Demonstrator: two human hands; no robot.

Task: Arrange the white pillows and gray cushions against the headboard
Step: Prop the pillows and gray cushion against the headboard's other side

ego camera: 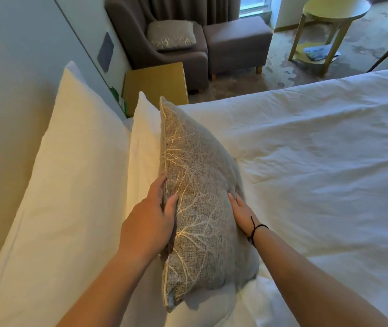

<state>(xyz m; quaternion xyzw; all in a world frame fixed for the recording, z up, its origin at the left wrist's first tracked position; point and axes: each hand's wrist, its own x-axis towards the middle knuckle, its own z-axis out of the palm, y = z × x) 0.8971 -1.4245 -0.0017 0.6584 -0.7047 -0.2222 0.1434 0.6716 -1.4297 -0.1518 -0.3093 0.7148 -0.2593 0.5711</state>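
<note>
Your white bed [318, 149], armchair [155, 41] and round table [334, 10] beyond, gray branch-patterned cushion [200, 197] upright against white pillows [70, 173], your left hand [150, 220] gripping its edge, right hand [241, 212] fingers flat, together.

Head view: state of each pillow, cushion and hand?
Gray branch-patterned cushion: upright on edge, leaning on a white pillow.
Large white pillow: propped against headboard.
Second white pillow: upright behind the cushion.
Gray cushion on armchair: not yet placed.
Left hand: grips cushion edge.
Right hand: pressed flat on cushion.

Brown armchair [141, 43], footstool [237, 41], wooden nightstand [157, 83], round side table [334, 10], patterned carpet [365, 43]
</note>
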